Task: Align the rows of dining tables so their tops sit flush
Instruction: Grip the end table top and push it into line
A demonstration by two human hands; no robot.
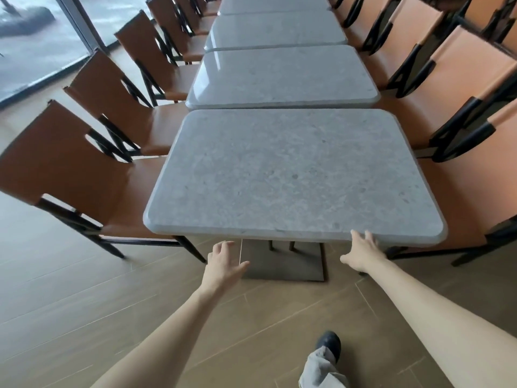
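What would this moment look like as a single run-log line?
left hand: open, short of edge | right hand: open, fingertips at near edge | nearest table: not gripped | next table: narrow seam between tops

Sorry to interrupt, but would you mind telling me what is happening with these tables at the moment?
A person is standing at the end of a long row of grey stone-topped tables with brown chairs along both sides. Both arms reach toward the nearest table. The right hand has its fingers straight, at the table's near edge; the left hand is open, just short of that edge, and holds nothing. The next table sits slightly offset sideways, so the row does not look flush yet.
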